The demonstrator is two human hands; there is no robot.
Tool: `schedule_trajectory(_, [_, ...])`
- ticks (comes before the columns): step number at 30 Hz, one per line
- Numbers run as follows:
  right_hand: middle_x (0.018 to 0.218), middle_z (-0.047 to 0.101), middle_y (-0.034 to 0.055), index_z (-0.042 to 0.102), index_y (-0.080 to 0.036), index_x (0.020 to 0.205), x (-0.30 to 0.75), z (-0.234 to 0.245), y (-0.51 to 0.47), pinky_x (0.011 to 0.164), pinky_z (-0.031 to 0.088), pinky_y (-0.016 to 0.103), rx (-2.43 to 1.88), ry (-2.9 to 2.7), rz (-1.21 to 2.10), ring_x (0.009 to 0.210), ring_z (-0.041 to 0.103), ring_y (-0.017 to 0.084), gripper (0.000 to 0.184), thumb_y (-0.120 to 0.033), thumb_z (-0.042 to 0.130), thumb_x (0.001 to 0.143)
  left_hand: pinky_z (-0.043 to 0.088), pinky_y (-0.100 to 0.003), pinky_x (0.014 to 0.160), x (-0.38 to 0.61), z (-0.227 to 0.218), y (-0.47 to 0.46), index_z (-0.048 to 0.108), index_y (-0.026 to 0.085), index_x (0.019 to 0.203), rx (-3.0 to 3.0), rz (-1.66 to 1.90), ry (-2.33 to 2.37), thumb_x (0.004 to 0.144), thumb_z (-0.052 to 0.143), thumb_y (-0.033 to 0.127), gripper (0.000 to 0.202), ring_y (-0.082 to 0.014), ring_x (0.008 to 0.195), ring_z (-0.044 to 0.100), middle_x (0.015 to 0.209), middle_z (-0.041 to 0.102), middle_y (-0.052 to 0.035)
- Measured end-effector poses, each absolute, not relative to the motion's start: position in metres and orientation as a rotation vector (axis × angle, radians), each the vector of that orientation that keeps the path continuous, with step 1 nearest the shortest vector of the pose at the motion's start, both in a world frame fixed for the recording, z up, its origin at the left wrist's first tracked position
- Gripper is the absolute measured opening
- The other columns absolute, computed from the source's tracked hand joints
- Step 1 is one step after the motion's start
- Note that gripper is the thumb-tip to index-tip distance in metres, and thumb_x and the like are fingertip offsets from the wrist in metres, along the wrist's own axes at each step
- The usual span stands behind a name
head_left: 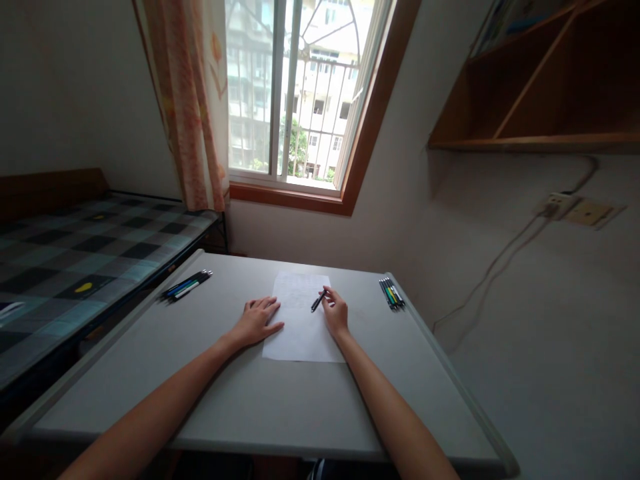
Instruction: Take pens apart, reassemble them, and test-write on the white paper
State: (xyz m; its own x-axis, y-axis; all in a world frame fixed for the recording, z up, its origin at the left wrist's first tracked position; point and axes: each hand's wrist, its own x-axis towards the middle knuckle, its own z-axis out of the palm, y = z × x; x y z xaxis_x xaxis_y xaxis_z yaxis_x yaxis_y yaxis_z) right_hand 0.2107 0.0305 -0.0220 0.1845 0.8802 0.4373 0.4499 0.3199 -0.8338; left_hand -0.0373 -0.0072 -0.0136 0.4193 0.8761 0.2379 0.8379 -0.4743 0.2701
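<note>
A white sheet of paper (303, 320) lies in the middle of a grey table (240, 393). My left hand (257, 321) rests flat on the table with its fingers spread, touching the sheet's left edge. My right hand (335, 312) is over the sheet's right side, fingers pinched on a black pen (318, 301) whose tip points at the paper.
A group of pens (186, 285) lies at the table's far left and another group of pens (391, 293) at the far right. A bed with a checked cover (75, 253) stands to the left. Behind are a window (295, 93), a curtain (187, 107) and a wooden wall shelf (540, 87).
</note>
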Motion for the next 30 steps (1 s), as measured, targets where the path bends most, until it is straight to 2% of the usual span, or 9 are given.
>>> schedule_trajectory(3, [0.092, 0.067, 0.0078, 0.059, -0.018, 0.109, 0.208, -0.021, 0.027, 0.064, 0.046, 0.028, -1.314, -1.561, 0.381, 0.068, 0.059, 0.016, 0.035, -0.026, 0.045, 0.078, 0.021, -0.044, 0.098, -0.035, -0.01, -0.009, 0.048, 0.025, 0.121, 2.553, 0.581, 1.551, 0.078, 0.044, 0.055, 0.053, -0.0258, 0.123, 0.035, 0.133, 0.043, -0.0088])
schedule_trajectory(6, [0.084, 0.066, 0.007, 0.057, -0.018, 0.113, 0.205, -0.019, 0.022, 0.068, 0.046, 0.029, -1.339, -1.7, 0.242, 0.07, 0.058, 0.017, 0.036, -0.024, 0.043, 0.08, 0.021, -0.042, 0.099, -0.033, -0.003, -0.011, 0.049, 0.025, 0.12, 2.542, 0.73, 1.548, 0.079, 0.045, 0.052, 0.049, -0.024, 0.12, 0.038, 0.127, 0.049, -0.0075])
schedule_trajectory(10, [0.078, 0.064, 0.0066, 0.054, -0.017, 0.119, 0.2, -0.014, 0.013, 0.074, 0.044, 0.029, -1.348, -1.859, 0.049, 0.073, 0.058, 0.018, 0.038, -0.022, 0.042, 0.083, 0.028, -0.038, 0.095, -0.029, 0.001, -0.012, 0.05, 0.024, 0.118, 2.477, 0.842, 1.464, 0.081, 0.046, 0.048, 0.044, -0.017, 0.094, 0.056, 0.1, 0.064, -0.0031])
schedule_trajectory(12, [0.08, 0.064, 0.0073, 0.053, -0.018, 0.12, 0.197, -0.012, 0.01, 0.076, 0.043, 0.029, -1.323, -1.93, -0.014, 0.077, 0.057, 0.018, 0.038, -0.021, 0.041, 0.084, 0.033, -0.034, 0.089, -0.028, 0.001, -0.012, 0.052, 0.024, 0.116, 2.446, 0.836, 1.433, 0.081, 0.047, 0.045, 0.042, -0.0142, 0.081, 0.058, 0.09, 0.066, -0.0007])
schedule_trajectory(15, [0.081, 0.065, 0.0076, 0.051, -0.018, 0.122, 0.194, -0.01, 0.006, 0.076, 0.044, 0.029, -1.297, -2.009, -0.066, 0.079, 0.057, 0.019, 0.039, -0.022, 0.041, 0.085, 0.038, -0.03, 0.08, -0.028, 0.0, -0.012, 0.06, 0.025, 0.105, 2.445, 0.788, 1.426, 0.082, 0.046, 0.041, 0.031, -0.0128, 0.071, 0.058, 0.084, 0.066, 0.0007])
schedule_trajectory(17, [0.081, 0.065, 0.0077, 0.05, -0.018, 0.123, 0.194, -0.009, 0.005, 0.075, 0.044, 0.03, -1.29, -2.027, -0.081, 0.078, 0.057, 0.019, 0.038, -0.023, 0.04, 0.086, 0.039, -0.028, 0.074, -0.028, 0.002, -0.012, 0.063, 0.025, 0.099, 2.453, 0.764, 1.427, 0.084, 0.044, 0.039, 0.028, -0.0124, 0.068, 0.057, 0.081, 0.066, 0.0008])
schedule_trajectory(20, [0.083, 0.065, 0.0082, 0.049, -0.018, 0.124, 0.195, -0.008, 0.004, 0.075, 0.044, 0.031, -1.274, -2.036, -0.087, 0.078, 0.057, 0.019, 0.039, -0.025, 0.039, 0.087, 0.04, -0.026, 0.069, -0.028, 0.004, -0.013, 0.064, 0.025, 0.098, 2.441, 0.779, 1.422, 0.085, 0.043, 0.038, 0.029, -0.0122, 0.066, 0.056, 0.08, 0.066, 0.0001])
schedule_trajectory(26, [0.095, 0.064, 0.009, 0.043, -0.02, 0.129, 0.193, -0.002, -0.001, 0.078, 0.045, 0.034, -1.143, -2.126, -0.121, 0.084, 0.057, 0.021, 0.043, -0.027, 0.042, 0.086, 0.04, -0.027, 0.075, -0.027, 0.005, -0.014, 0.065, 0.024, 0.097, 2.468, 0.818, 1.314, 0.083, 0.046, 0.04, 0.028, -0.012, 0.067, 0.056, 0.077, 0.065, -0.0006])
schedule_trajectory(30, [0.1, 0.063, 0.0097, 0.041, -0.019, 0.13, 0.193, 0.003, -0.004, 0.078, 0.046, 0.035, -0.971, -2.258, -0.101, 0.086, 0.056, 0.021, 0.05, -0.035, 0.049, 0.083, 0.041, -0.027, 0.075, -0.025, 0.004, -0.015, 0.064, 0.022, 0.098, 2.476, 0.83, 1.213, 0.082, 0.049, 0.043, 0.03, -0.0116, 0.065, 0.056, 0.075, 0.065, -0.0007])
